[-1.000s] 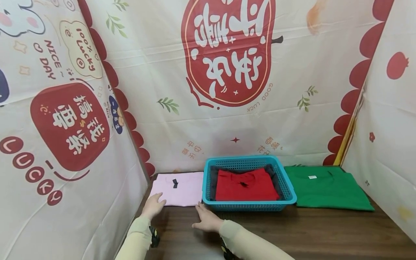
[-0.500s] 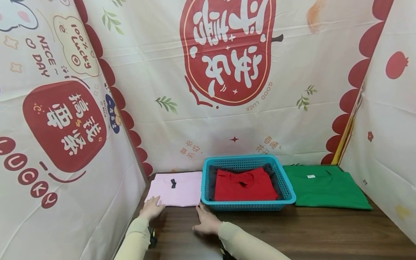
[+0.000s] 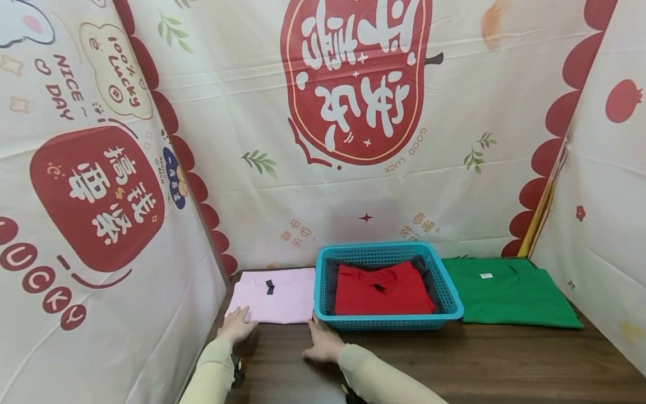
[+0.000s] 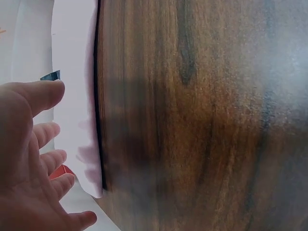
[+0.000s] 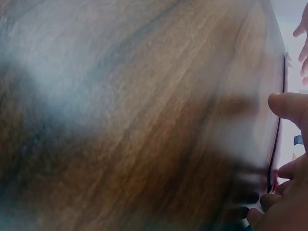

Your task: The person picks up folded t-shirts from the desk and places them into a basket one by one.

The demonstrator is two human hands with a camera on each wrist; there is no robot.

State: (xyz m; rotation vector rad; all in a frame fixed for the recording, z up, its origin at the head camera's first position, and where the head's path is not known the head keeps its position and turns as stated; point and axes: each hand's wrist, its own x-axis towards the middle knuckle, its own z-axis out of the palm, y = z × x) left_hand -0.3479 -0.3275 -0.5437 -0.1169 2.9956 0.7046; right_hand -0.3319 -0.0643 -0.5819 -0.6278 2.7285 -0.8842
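Observation:
A folded pink shirt [image 3: 290, 303] with a dark neck label lies at the left of the table, in the head view. My left hand [image 3: 236, 326] is at its near left corner, with fingers spread and reaching over the edge. In the left wrist view, the fingers [image 4: 52, 159] of that hand are slightly bent beside the pale cloth and grip nothing. My right hand [image 3: 324, 341] is at the shirt's near right corner, beside the blue basket [image 3: 391, 321], its thumb apart from the fingers. The right wrist view shows that hand [image 5: 291, 197] only at the frame's edge.
In the basket, a folded red shirt [image 3: 383, 297] lies on a dark grey garment [image 3: 331, 286]. A folded green shirt [image 3: 510, 297] with a white label sits right of the basket. Printed cloth walls [image 3: 252, 213] enclose the brown wooden table [image 3: 454, 359] at the back and sides.
My left hand has come slightly down and left onto the pink shirt's near corner. My right hand stays near the basket's corner. The head view has shifted a little; the shirts have not visibly moved.

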